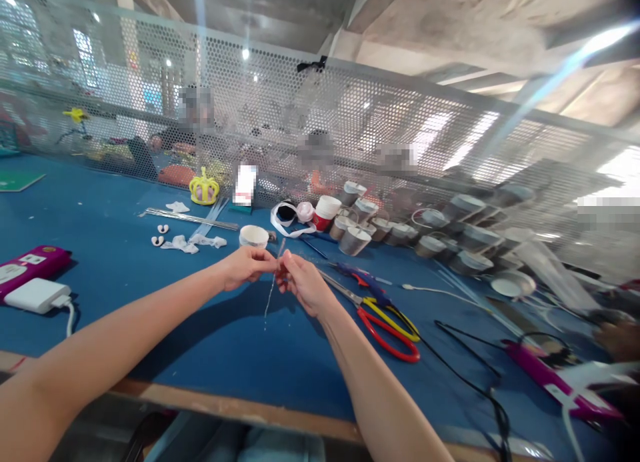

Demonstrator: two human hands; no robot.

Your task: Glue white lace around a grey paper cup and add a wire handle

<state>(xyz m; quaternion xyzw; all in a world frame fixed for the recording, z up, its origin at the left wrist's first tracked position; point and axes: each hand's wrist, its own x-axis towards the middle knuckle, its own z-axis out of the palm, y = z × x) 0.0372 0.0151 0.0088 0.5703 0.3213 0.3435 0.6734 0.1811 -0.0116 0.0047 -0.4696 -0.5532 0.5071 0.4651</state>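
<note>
- We see a thin, pale, crinkled strand (271,294) pinched by our left hand (249,263) and right hand (303,280), dangling below them.
- We find it nearer us than the round white cup (254,238), rightward.
- Beyond the cup, leftward, we note a yellow openwork crown (204,190).

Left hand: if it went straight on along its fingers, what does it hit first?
Most likely the fingers of the right hand, just beyond the left hand, with the thin twisted strand at their meeting point. Depth is unclear; they may already touch.
</note>
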